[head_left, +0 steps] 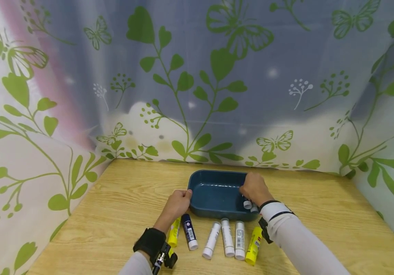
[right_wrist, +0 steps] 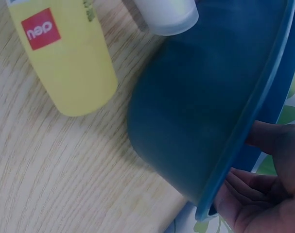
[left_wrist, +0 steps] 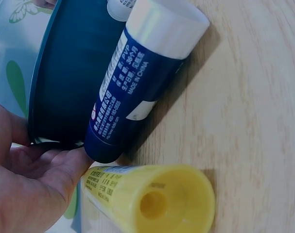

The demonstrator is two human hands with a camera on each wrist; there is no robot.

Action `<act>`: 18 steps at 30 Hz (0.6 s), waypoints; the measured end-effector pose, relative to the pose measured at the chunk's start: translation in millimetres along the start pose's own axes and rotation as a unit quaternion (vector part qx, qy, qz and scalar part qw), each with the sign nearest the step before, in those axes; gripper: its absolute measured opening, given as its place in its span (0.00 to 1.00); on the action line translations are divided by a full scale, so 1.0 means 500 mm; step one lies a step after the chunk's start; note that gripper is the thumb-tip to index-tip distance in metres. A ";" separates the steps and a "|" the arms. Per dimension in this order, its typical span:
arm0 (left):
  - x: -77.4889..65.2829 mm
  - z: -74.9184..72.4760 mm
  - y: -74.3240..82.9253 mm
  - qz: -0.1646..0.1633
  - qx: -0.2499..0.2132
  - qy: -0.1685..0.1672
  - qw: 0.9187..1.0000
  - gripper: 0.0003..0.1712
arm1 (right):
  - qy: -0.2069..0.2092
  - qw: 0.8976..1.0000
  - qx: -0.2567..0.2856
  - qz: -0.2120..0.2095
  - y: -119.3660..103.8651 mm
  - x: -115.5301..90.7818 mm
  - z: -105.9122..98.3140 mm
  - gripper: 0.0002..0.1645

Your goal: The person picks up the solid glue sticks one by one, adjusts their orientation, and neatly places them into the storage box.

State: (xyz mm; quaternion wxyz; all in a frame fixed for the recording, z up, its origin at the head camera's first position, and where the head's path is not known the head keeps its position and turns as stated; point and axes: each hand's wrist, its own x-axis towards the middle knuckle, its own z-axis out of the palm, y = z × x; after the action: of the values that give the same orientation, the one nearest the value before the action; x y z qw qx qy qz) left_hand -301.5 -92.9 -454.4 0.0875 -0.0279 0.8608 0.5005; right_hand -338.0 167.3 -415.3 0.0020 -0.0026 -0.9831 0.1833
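Note:
My left hand [head_left: 178, 202] grips the left end of a dark blue plastic bin [head_left: 193, 209], thumb at the rim and fingers below it [left_wrist: 50, 174]. Over the bin's right end is my right hand [head_left: 254, 187], its curled fingers reaching inside the rim. Beneath those fingers, a dark glue stick with a white end [head_left: 247, 204] lies in the bin beside another white-ended stick [head_left: 253, 208]. The right fingertips appear to hold the dark stick's far end, partly hidden by the rim in the right wrist view.
In front of the bin lie a navy glue stick [head_left: 189, 232], three white glue sticks [head_left: 211, 240] and two yellow ones, at left [head_left: 174, 232] and right [head_left: 253, 246]. A patterned curtain [head_left: 197, 76] hangs around the wooden table [head_left: 114, 221].

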 end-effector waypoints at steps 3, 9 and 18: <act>-0.001 0.000 0.001 -0.001 -0.002 0.001 1.000 0.24 | 0.000 1.000 0.002 0.000 0.001 0.001 0.001 0.12; 0.000 0.001 0.001 0.002 0.000 0.001 1.000 0.24 | -0.001 1.000 -0.001 0.000 0.004 0.004 0.004 0.10; -0.001 0.000 -0.001 0.003 -0.001 0.002 1.000 0.24 | -0.002 1.000 -0.005 0.011 0.000 0.005 0.009 0.09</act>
State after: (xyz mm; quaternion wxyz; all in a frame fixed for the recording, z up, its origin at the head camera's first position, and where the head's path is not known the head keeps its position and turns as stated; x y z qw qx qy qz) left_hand -301.1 -92.8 -454.7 0.0846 -0.0261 0.8606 0.5015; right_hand -340.6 165.9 -419.5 -0.0018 -0.0134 -0.9839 0.1783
